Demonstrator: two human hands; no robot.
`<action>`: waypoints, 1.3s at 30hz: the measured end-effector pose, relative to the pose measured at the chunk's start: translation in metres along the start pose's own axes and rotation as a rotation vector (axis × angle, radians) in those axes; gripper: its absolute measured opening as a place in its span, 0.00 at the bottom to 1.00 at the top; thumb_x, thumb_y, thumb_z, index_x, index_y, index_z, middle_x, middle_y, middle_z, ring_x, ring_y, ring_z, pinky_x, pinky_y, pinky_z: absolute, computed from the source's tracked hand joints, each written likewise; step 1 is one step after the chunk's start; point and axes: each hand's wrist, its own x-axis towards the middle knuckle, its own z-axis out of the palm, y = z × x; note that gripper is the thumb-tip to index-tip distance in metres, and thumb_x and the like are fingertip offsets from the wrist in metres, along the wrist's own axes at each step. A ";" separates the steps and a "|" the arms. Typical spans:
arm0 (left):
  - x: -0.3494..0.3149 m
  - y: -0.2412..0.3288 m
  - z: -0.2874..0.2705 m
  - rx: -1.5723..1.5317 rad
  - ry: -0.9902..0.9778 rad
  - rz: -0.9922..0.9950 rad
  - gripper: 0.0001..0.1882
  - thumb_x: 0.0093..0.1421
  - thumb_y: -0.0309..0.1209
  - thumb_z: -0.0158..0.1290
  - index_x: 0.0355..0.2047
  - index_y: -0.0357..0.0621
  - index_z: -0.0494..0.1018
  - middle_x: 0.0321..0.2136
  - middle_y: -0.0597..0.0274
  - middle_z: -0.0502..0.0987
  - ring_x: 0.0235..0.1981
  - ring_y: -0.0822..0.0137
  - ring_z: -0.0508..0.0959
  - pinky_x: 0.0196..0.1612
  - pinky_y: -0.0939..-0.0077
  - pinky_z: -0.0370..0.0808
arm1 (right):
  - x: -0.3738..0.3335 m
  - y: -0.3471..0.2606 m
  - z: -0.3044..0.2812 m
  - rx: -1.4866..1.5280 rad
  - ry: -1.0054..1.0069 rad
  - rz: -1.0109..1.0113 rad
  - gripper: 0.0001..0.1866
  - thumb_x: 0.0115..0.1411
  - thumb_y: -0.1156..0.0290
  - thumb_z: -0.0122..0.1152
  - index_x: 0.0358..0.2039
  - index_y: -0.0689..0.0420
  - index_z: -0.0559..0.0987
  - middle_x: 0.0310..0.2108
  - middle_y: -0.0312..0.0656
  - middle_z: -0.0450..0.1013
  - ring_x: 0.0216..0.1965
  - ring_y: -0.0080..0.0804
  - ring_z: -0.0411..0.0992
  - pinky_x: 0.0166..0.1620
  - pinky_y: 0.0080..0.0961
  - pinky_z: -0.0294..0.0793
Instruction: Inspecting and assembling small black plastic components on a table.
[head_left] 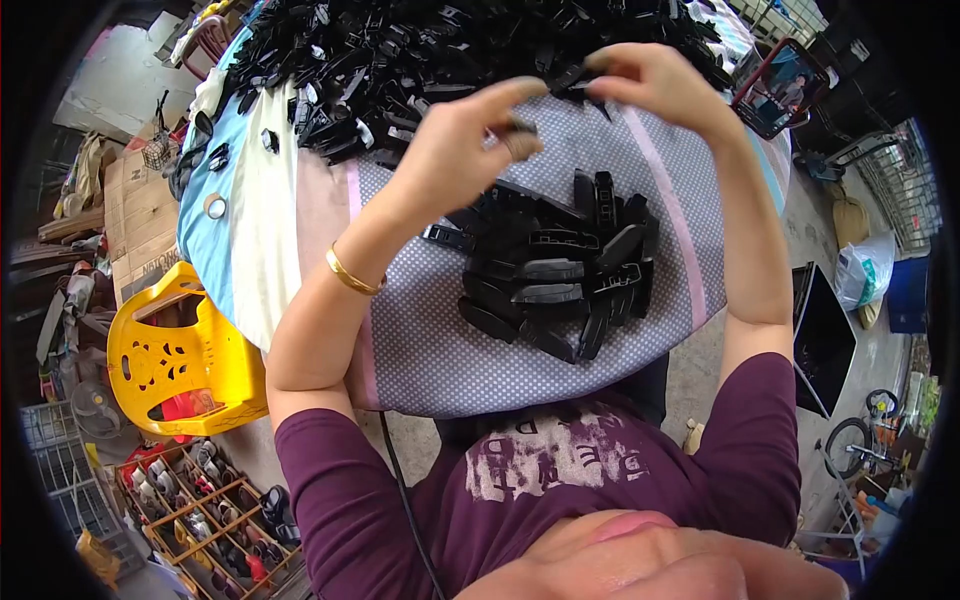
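Observation:
Both my hands are raised over the far half of a cloth-covered table. My left hand, with a gold bangle on its wrist, has its index finger stretched out and its thumb apart; the fingertips are slightly blurred. Across from it, my right hand pinches a small black plastic piece between thumb and fingers. Below the hands lies a loose heap of long black clip-like plastic pieces. Beyond them spreads a far larger pile of similar black pieces.
A tape roll lies at the table's left. On the right edge stands a phone with its screen lit. A yellow plastic chair is close on the left, above a shoe rack. A black flat panel leans at right.

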 end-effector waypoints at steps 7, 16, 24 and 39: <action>0.019 0.013 0.019 0.138 -0.374 0.020 0.15 0.49 0.38 0.56 0.31 0.39 0.76 0.22 0.49 0.76 0.24 0.56 0.76 0.31 0.70 0.73 | 0.003 0.011 0.002 -0.477 0.027 0.256 0.15 0.47 0.59 0.61 0.28 0.57 0.79 0.26 0.45 0.74 0.32 0.39 0.74 0.37 0.30 0.72; 0.094 -0.033 0.071 0.821 0.020 0.288 0.13 0.46 0.37 0.57 0.30 0.43 0.76 0.35 0.57 0.71 0.40 0.58 0.70 0.37 0.70 0.73 | -0.015 0.037 -0.038 -0.453 0.173 0.329 0.16 0.46 0.60 0.64 0.27 0.61 0.76 0.19 0.41 0.72 0.22 0.29 0.72 0.27 0.26 0.70; 0.059 -0.033 0.036 0.645 0.233 0.325 0.13 0.46 0.31 0.56 0.33 0.40 0.74 0.40 0.55 0.69 0.42 0.55 0.68 0.46 0.65 0.67 | -0.011 0.021 -0.020 -0.490 -0.010 0.269 0.12 0.42 0.67 0.62 0.25 0.62 0.77 0.22 0.46 0.73 0.26 0.37 0.73 0.31 0.26 0.71; 0.012 -0.032 0.002 -0.446 0.119 -0.170 0.16 0.58 0.23 0.46 0.47 0.31 0.65 0.36 0.58 0.73 0.35 0.72 0.75 0.41 0.80 0.73 | -0.001 -0.053 0.047 0.415 0.243 -0.156 0.14 0.49 0.76 0.62 0.37 0.60 0.75 0.30 0.35 0.72 0.31 0.20 0.71 0.36 0.15 0.71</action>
